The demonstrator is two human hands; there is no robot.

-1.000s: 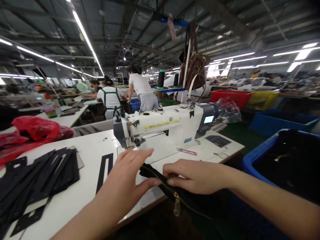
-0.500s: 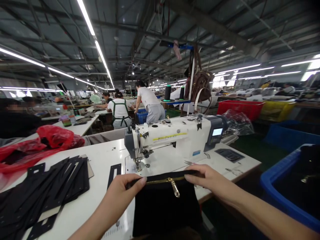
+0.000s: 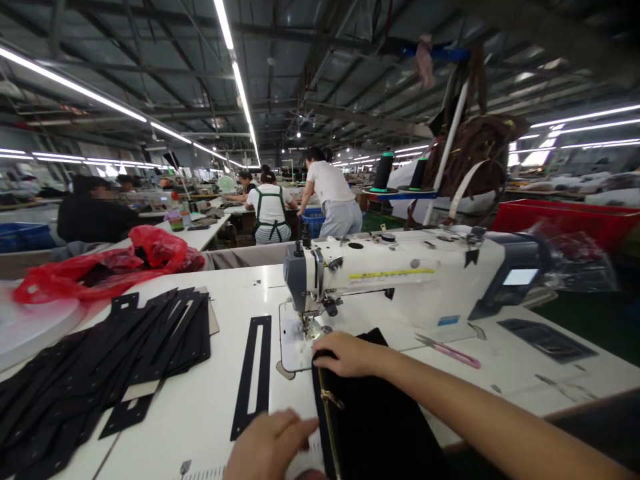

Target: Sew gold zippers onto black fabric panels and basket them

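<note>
A black fabric piece (image 3: 380,417) with a gold zipper (image 3: 327,420) lies turned on the table in front of the sewing machine. The gold zipper pull (image 3: 332,399) rests across the teeth. My right hand (image 3: 347,355) grips the far zipper end, close to the needle area, its thumb tucked below the edge. Beside the fabric's left edge is my left hand (image 3: 275,443), slightly blurred, with index finger and thumb apart and nothing seen between them. The white sewing machine (image 3: 395,273) stands just beyond, its presser foot (image 3: 306,327) left of my right fingers.
A slotted black strip (image 3: 253,373) lies left of the machine bed. Further left are a heap of black strips (image 3: 100,373) and a red plastic bag (image 3: 115,263). Pink-handled scissors (image 3: 453,352) lie to the right. Thread cones (image 3: 384,172) stand behind. Co-workers (image 3: 333,193) are beyond the table.
The fabric has turned so the zipper runs away from me, and it has come nearer the needle. My right hand has moved forward and left; my left hand has let go of the zipper end.
</note>
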